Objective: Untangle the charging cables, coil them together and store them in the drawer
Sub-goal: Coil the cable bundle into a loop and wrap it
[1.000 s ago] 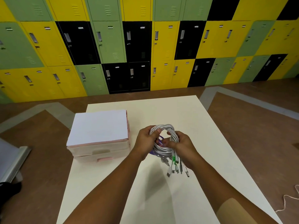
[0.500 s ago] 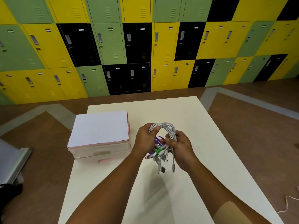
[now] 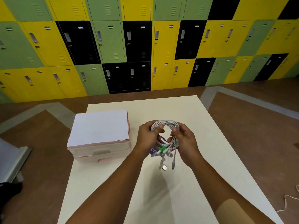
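Head view: cable coil (image 3: 166, 124) held above table (image 3: 178, 194), centre frame, between left hand (image 3: 148, 137) and right hand (image 3: 186, 143). Fingers (image 3: 159, 128) of both hands curled round loop. Plug ends (image 3: 164, 166) dangle loose below. Judgement: tuck ends in and pinch loop tight one-handed, freeing other hand for drawer unit (image 3: 100, 152) at centre left, which looks closed.

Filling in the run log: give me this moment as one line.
stage: coil held over table, not stored | left hand: grips coil | right hand: grips coil | plugs: hang below | drawers: shut
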`<state>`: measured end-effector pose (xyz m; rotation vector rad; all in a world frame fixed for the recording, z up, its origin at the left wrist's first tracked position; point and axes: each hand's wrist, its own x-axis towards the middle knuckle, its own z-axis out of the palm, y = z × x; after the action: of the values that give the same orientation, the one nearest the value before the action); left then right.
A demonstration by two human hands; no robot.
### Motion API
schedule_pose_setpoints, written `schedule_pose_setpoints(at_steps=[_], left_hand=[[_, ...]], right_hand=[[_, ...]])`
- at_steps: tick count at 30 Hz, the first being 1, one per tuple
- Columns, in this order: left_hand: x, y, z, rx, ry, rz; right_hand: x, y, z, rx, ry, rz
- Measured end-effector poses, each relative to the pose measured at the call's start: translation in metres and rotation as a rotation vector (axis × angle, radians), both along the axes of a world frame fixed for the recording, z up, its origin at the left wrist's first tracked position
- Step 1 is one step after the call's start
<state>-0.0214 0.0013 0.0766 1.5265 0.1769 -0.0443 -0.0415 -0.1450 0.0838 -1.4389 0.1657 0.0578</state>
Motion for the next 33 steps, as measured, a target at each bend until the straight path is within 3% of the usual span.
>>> schedule_pose_setpoints(at_steps=[3, 8, 15, 21, 26, 33], left_hand=[[-0.001, 0.005, 0.008, -0.239, 0.17, -0.14], [0.001, 0.004, 0.003, -0.039, 0.195, -0.172], [0.0, 0.007, -0.001, -0.015, 0.172, -0.249], [-0.002, 0.004, -0.007, -0.028, 0.135, -0.227], [-0.005, 0.005, -0.004, 0.049, 0.093, -0.205], [-0.001, 0.001, -0.008, 0.138, 0.03, -0.125]], right_hand=[[0.0, -0.003, -0.001, 0.004, 0.0, 0.022], [0.0, -0.006, -0.009, -0.017, 0.018, 0.023], [0.006, -0.008, -0.015, -0.201, 0.079, 0.072], [0.009, 0.003, -0.016, -0.602, -0.072, 0.04], [0.013, 0.004, -0.007, -0.651, -0.062, -0.013], [0.004, 0.005, -0.006, -0.791, -0.236, 0.01]])
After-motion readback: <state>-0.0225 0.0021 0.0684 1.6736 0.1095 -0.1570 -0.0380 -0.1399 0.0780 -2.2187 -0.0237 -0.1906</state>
